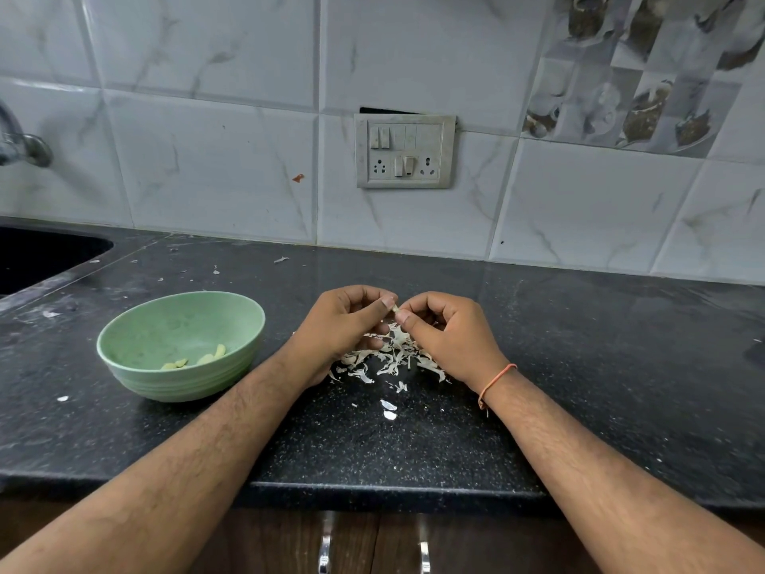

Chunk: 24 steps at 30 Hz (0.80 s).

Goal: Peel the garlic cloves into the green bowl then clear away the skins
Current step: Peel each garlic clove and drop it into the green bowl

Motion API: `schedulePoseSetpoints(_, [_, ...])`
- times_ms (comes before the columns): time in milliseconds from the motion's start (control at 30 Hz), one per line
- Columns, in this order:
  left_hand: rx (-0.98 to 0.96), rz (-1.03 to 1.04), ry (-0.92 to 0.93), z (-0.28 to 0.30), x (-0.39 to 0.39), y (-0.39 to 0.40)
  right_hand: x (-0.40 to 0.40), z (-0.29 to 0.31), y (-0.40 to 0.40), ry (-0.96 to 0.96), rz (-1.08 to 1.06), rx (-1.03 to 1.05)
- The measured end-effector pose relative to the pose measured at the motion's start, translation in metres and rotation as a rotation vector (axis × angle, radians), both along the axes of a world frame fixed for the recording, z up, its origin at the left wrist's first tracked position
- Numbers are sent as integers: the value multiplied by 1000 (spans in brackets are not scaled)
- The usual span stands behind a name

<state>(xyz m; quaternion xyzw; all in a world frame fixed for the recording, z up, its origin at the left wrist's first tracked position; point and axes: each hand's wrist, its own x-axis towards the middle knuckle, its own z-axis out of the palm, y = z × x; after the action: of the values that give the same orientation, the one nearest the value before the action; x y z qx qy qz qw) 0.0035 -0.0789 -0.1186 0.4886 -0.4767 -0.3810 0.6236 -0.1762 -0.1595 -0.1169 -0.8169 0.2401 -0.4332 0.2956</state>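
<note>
A: Head view — both hands over the dark surface (579,366), w/ a garlic clove (395,309) pinched between them. Left hand (343,321), fingers curled, thumb on the clove; right hand (445,329) clamps thumb and forefinger on the same clove. Both grips closed on it.

B: Where's it sit vs. the bowl?

A: Held above the pile of skins (389,358), well right of the green bowl (182,345). Peeled cloves (198,360) lie in the bowl's near side.

B: Handling?

A: Likely light, firm, small; papery skin prob. tears easily and slips. Best held at the ends, nails working the skin's edge.

B: Orientation?

A: Mostly hidden by fingers. The visible tip pokes up between the thumbs; long axis can't be told for sure.

B: Only one view?

A: Yes. Stray skin flakes (389,410) lie nearer the surface's front edge.
</note>
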Motion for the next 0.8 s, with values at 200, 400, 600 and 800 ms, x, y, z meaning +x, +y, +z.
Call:
schedulePoseSetpoints(200, [-65, 105, -181, 0, 1, 2, 1, 0, -1, -21, -25, 31])
schedulePoseSetpoints(400, [-70, 69, -179, 2, -1, 5, 0, 1, -1, -26, -21, 38])
schedulePoseSetpoints(600, [-24, 43, -91, 1, 0, 3, 0, 2, 2, -38, -1, 81])
schedulePoseSetpoints(800, [-31, 24, 177, 4, 4, 3, -2, 3, 1, -54, -18, 126])
